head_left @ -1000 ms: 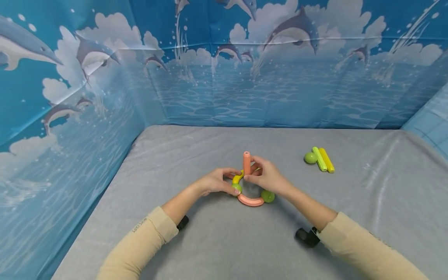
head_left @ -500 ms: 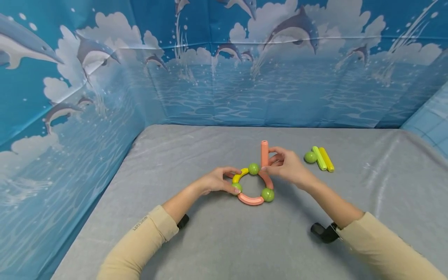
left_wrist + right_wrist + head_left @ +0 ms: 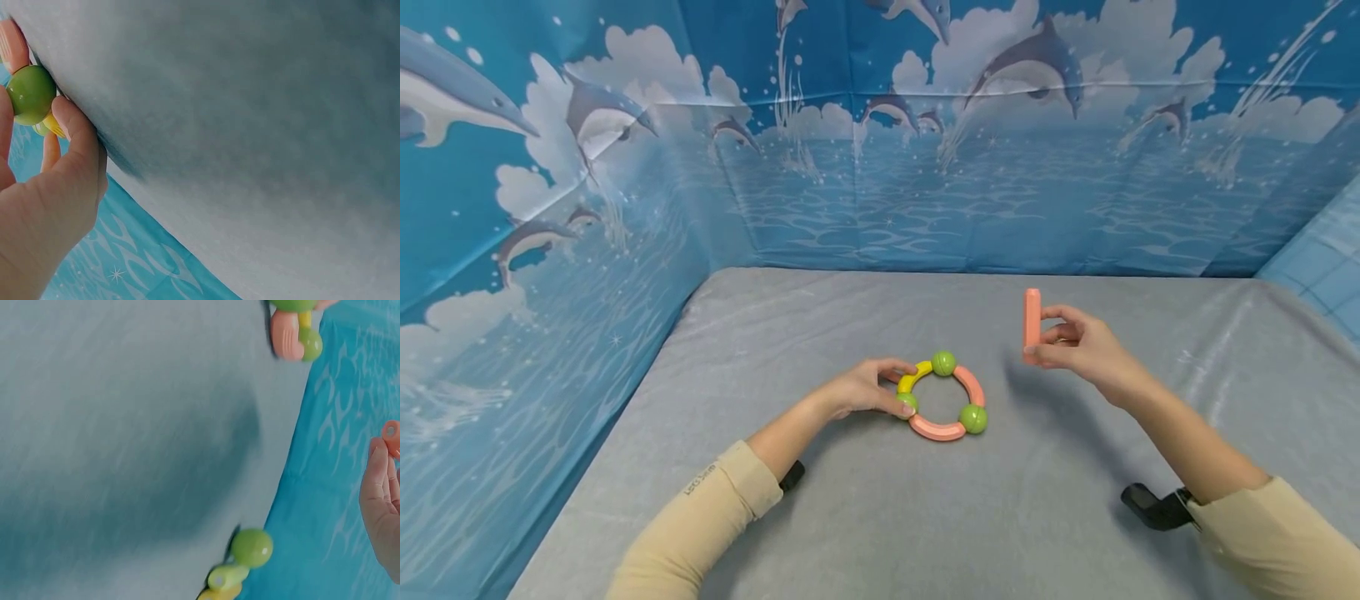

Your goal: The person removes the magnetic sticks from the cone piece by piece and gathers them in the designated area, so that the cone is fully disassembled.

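A ring of curved toy rods and green balls lies on the grey cloth. It has two curved salmon rods (image 3: 938,429), a curved yellow rod (image 3: 919,375) and three green balls (image 3: 973,418). My left hand (image 3: 868,390) pinches the ring's left side, with the thumb on the left green ball (image 3: 32,95) and fingers at the yellow rod. Right of the ring, my right hand (image 3: 1086,350) holds a straight salmon rod (image 3: 1032,323) upright above the cloth, pinched near its lower end. Only the rod's end with a hole shows in the right wrist view.
A loose green ball (image 3: 252,547), a light green rod (image 3: 226,576) and a yellow rod (image 3: 220,592) lie together on the cloth; my right hand hides them in the head view. A dolphin-print curtain (image 3: 865,183) rises behind the grey surface (image 3: 820,317).
My right hand has moved right, away from the ring, carrying the straight salmon rod upright. The ring's far and right parts have come into sight. My left hand stays in place.
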A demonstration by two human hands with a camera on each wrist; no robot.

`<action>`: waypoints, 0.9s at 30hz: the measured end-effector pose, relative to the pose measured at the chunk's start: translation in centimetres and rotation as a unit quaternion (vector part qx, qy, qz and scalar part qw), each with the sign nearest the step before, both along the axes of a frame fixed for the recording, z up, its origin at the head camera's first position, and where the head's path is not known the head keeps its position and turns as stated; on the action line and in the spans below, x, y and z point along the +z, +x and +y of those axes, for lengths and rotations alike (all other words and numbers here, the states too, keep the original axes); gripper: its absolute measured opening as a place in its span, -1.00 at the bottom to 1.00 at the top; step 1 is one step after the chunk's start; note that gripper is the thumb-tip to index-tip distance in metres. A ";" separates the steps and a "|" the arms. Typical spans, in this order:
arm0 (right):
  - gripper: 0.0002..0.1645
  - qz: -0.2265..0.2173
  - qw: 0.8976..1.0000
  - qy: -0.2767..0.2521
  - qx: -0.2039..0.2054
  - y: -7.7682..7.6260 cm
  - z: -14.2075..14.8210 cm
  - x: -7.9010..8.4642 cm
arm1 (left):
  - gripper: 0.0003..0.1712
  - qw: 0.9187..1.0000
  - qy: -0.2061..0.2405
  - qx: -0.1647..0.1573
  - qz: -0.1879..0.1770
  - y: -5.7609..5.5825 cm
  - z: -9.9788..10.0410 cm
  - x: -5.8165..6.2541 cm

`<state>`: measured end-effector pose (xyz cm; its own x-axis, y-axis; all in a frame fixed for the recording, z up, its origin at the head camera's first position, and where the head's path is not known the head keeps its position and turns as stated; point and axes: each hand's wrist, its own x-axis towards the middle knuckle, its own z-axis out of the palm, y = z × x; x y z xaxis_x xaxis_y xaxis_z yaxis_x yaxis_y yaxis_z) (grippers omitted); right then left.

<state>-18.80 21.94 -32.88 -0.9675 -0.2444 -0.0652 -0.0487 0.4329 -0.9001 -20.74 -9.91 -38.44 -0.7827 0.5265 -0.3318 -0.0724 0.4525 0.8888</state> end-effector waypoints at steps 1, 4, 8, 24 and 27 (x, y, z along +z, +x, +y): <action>-0.29 0.000 1.000 0.000 -0.003 0.0 0.4 0.0 | -0.29 1.000 0.000 0.001 -0.001 0.0 0.0 0.0; -0.29 0.001 1.000 0.006 -0.013 0.1 1.5 -0.1 | -0.29 1.000 0.002 0.003 -0.002 0.0 0.0 0.1; -0.28 0.002 0.999 0.025 -0.023 0.3 2.8 -0.1 | -0.29 1.000 0.003 0.002 -0.003 0.0 0.1 0.1; -0.18 -0.004 0.994 0.099 -0.053 0.8 7.1 -0.8 | -0.30 1.000 0.000 0.004 -0.001 0.2 0.0 -0.2; -0.16 -0.011 0.992 0.115 -0.059 0.6 8.0 -0.9 | -0.30 1.000 0.000 0.004 -0.001 0.0 0.0 -0.1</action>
<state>-18.19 29.96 -33.82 -0.9864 -0.1051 -0.1267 0.0328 0.6285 -0.7771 -20.70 -9.91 -38.54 -0.7865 0.5203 -0.3327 -0.0775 0.4513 0.8890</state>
